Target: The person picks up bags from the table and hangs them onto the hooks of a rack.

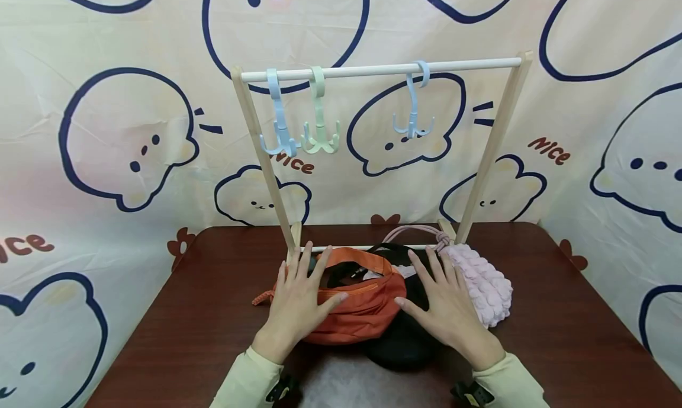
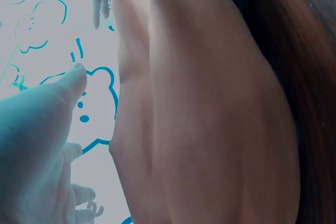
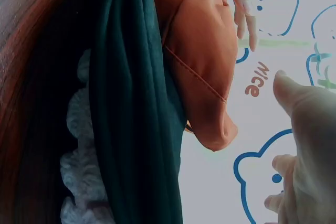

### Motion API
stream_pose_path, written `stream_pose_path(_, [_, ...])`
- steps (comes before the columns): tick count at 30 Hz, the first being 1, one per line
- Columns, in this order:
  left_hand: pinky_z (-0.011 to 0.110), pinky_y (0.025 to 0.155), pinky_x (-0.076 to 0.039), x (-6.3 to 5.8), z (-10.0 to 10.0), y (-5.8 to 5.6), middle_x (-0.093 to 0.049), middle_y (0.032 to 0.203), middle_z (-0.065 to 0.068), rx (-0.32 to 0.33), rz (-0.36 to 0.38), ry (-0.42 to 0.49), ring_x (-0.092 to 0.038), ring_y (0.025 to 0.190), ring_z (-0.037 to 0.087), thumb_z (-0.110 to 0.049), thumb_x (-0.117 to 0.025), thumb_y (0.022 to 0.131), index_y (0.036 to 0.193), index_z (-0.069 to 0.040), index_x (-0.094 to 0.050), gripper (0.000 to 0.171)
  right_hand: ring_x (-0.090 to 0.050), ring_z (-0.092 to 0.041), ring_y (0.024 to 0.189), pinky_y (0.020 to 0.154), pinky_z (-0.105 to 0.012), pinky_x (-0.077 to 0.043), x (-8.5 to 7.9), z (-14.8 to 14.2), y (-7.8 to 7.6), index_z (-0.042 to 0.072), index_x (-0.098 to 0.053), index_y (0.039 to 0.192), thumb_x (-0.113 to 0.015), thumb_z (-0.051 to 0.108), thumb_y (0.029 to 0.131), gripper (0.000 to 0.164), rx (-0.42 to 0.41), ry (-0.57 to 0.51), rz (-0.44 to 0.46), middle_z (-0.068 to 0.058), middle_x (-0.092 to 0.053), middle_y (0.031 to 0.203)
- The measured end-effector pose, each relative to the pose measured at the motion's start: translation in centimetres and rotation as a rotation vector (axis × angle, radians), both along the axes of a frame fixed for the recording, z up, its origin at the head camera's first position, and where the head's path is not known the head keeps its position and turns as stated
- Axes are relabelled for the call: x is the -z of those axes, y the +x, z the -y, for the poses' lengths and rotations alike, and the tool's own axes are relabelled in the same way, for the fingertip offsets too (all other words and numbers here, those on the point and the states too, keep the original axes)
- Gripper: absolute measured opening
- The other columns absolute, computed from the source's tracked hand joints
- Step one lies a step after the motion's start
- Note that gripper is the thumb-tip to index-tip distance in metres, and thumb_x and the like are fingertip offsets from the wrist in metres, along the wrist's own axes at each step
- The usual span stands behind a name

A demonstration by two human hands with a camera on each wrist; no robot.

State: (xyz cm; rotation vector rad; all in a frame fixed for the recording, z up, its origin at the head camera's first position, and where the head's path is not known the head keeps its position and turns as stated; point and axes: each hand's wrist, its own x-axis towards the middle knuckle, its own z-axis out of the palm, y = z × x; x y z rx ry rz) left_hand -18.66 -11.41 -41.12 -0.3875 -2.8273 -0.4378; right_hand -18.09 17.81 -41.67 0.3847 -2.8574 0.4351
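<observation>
An orange waist bag (image 1: pixel 362 313) lies on the table, a dark opening showing under its strap. My left hand (image 1: pixel 298 301) is spread over its left side, fingers straight and pointing away. Beside it a black bag (image 1: pixel 402 349) lies partly under the orange one. My right hand (image 1: pixel 450 307), also with straight spread fingers, is over the black bag, close to a pale pink braided bag (image 1: pixel 482 283) with a looped handle. In the right wrist view, the dark bag (image 3: pixel 136 108) looks green-black between the orange bag (image 3: pixel 199 61) and the fluffy braided one (image 3: pixel 86 166).
Behind the bags stands a wooden rack with a white rod (image 1: pixel 367 70). On the rod hang a blue hook (image 1: pixel 279 118) and a green hook (image 1: pixel 319 118) at left, and another blue hook (image 1: pixel 412 106) right of centre. A printed cloth (image 1: pixel 330 189) backs the brown table (image 1: pixel 202 313).
</observation>
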Motion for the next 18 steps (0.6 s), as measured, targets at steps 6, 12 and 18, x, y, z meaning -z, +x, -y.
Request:
stream_pose_path(6, [0.062,0.122,-0.022,-0.4,0.5,0.0,-0.025,0.167,0.016,-0.01,-0.014,0.012,-0.019,0.157,0.037,-0.066,-0.063,0.09,0.162,-0.028,-0.024,0.09,-0.02,-0.045,0.153,0.116,-0.068,-0.025,0.1,0.4,-0.2,0.029,-0.024,0.162,-0.062,0.066,0.09,0.089,-0.017,-0.009,-0.033,-0.017,-0.025,0.166])
stream_pose_path(12, [0.06,0.118,-0.03,-0.6,0.8,0.0,-0.037,0.161,0.018,-0.029,-0.067,0.01,-0.032,0.15,0.039,-0.062,-0.066,0.09,0.158,-0.021,-0.035,0.085,-0.034,-0.045,0.146,0.113,-0.066,-0.033,0.1,0.9,-0.5,0.021,-0.036,0.158,-0.067,0.061,0.089,0.085,-0.045,-0.03,-0.098,-0.019,-0.037,0.16])
stream_pose_path(18, [0.059,0.115,-0.036,-0.7,1.4,-0.1,-0.044,0.156,0.02,-0.044,-0.09,0.007,-0.04,0.145,0.041,-0.058,-0.069,0.09,0.154,-0.017,-0.042,0.081,-0.043,-0.042,0.141,0.108,-0.065,-0.039,-0.3,1.5,-0.4,0.014,-0.045,0.153,-0.07,0.056,0.089,0.08,-0.052,-0.055,-0.089,-0.021,-0.047,0.152])
